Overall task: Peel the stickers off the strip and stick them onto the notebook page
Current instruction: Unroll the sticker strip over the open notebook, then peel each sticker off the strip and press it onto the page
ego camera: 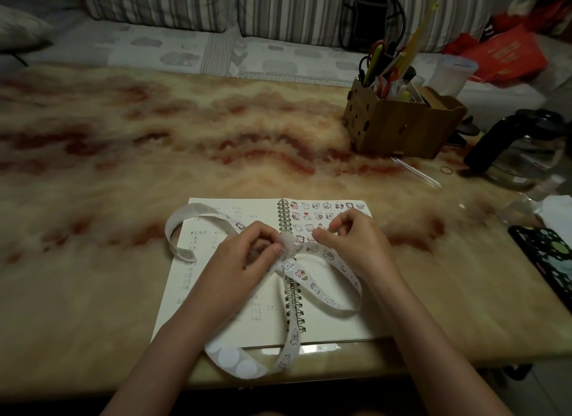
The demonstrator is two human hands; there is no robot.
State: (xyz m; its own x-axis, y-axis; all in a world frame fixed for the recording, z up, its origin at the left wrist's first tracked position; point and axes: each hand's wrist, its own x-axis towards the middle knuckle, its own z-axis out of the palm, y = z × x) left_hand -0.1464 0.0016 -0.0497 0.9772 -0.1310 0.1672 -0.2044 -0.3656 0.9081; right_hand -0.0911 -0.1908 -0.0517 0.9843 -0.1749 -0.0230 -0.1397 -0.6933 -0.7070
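As seen from the head camera, lying open and flat near the front edge of the desk (123,168): spiral-bound notebook (337,322), wire binding (284,217) running front to back down the middle. Left page: handwritten notes. Right page: rows of small cartoon stickers (325,205) stuck across the top, reaching down to the level of the hands; lower part bare.

Left hand (244,257): over the left page, just beside the binding. Fingers (263,230) curled; thumb and forefinger pinch the strip (313,287) close to the binding.

Right hand (353,245): over the right page, near the left hand, not touching it. Fingers (343,220) curled, thumb and forefinger tips drawn close together just above the strip. Contents of this pinch: cannot tell.

Strip: long white backing tape, looped. Arcs from the left-hand pinch up and left across the left page, then curls back down to a free end. Passes under the right hand, swings out over the right page with printed stickers facing up, and returns across the binding. Continues down past the front edge of the notebook onto the desk, showing pale round blanks there.

Far right of desk: wooden organiser box (399,127) holding pens and scissors, glass pot (520,155) with black handle, rubber band (446,169). Behind the desk: striped cushions (154,3).
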